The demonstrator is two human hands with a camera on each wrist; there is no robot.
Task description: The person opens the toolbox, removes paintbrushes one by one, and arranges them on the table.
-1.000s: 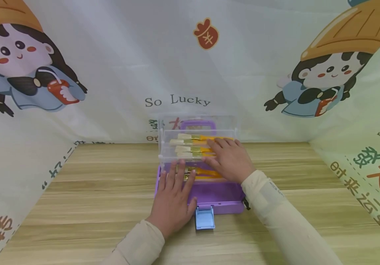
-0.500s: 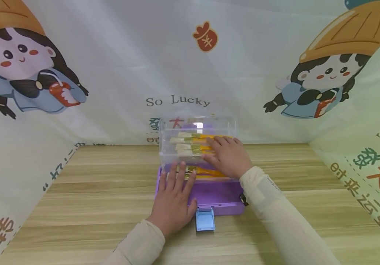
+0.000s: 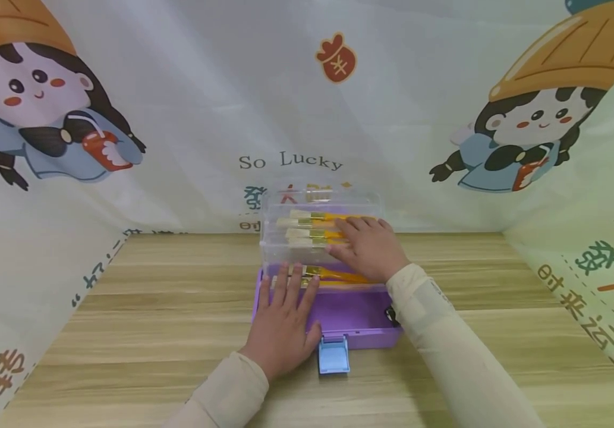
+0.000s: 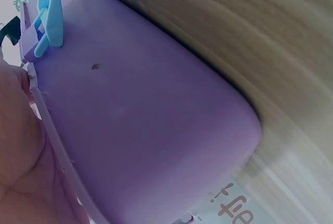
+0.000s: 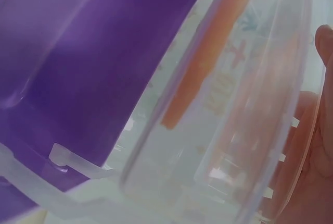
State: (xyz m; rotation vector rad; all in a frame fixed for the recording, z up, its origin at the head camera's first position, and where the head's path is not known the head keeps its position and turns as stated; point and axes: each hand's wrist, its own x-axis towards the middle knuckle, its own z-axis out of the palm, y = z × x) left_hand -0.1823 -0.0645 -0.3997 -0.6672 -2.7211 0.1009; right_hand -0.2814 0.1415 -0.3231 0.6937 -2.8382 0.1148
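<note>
A purple box (image 3: 360, 339) with a clear lid (image 3: 320, 196) raised at the back stands on the table. Its upper clear tray (image 3: 274, 255) holds several paintbrushes (image 3: 298, 234) with pale bristles and orange handles. More brushes (image 3: 333, 274) lie in the lower tray. My right hand (image 3: 371, 246) rests over the upper brushes' handles, fingers reaching across and hiding them. My left hand (image 3: 283, 327) lies over the box's left front part, fingers straight and spread. The left wrist view shows this hand (image 4: 18, 146) at the box rim beside the blue latch (image 4: 52, 18), which hangs open.
The wooden table (image 3: 151, 321) surrounds the box. Behind it and along both sides hangs a printed cloth (image 3: 205, 101). A small black piece (image 3: 390, 315) sits at the box's right end, by the right sleeve (image 3: 419, 297).
The clear lid and trays have shifted a little in angle, and the lid's purple handle no longer shows plainly. Both hands stay nearly where they were.
</note>
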